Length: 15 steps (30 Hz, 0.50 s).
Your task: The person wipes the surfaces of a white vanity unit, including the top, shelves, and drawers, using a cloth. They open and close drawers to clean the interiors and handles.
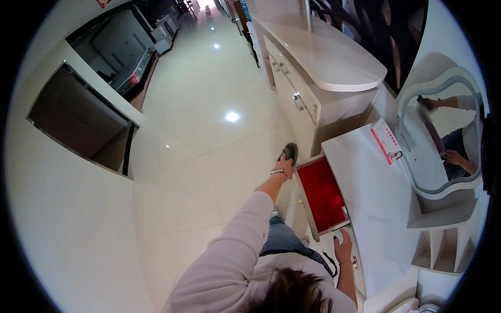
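Observation:
My left hand, with a watch or band on the wrist, reaches forward and grips a dark green cloth beside the front corner of a pulled-out drawer. The red-lined drawer juts from a dressing table with a marbled white top; a small pale item lies in its near inner corner. My right hand is at the drawer's near side, thumb and fingers apart, with nothing visible in it. Whether its fingertips touch the drawer, I cannot tell. A wavy-framed mirror reflects both arms.
A printed card leans by the mirror. Small open shelves stand on the right. Beyond the dressing table is a cream cabinet with a rounded top. Glossy floor tiles run along the left, past a dark recessed opening.

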### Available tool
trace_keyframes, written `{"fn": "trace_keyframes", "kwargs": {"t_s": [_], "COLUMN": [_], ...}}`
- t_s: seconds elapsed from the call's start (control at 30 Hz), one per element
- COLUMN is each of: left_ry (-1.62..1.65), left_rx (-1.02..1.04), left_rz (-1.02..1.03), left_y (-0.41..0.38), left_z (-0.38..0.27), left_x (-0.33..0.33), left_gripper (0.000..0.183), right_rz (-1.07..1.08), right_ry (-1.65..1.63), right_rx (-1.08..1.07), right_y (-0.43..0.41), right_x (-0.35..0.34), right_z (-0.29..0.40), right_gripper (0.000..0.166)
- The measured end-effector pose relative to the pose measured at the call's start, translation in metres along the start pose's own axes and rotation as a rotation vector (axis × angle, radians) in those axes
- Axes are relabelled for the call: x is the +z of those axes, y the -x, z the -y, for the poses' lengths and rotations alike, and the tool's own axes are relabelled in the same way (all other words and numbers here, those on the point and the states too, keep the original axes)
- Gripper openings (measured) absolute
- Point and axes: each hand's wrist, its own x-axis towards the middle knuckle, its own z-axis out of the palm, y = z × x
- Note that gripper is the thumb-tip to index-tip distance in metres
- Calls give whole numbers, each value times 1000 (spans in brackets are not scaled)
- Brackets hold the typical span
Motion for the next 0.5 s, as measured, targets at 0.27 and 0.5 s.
{"fn": "trace_keyframes", "kwargs": {"t_s": [0.27, 0.5], "left_ry": [14, 95], "left_rx": [189, 572], "left_rz": [-146, 234], "left_y": [77, 177], "left_z": [-18, -49], "left_x": [85, 107], "left_gripper": [45, 36], "right_rz": [70, 103], "right_ry": [-31, 0], "right_rx": [36, 10], "right_y": [5, 11], "right_x": [-3, 0], "right_z": [11, -3], "right_gripper": [38, 40]}}
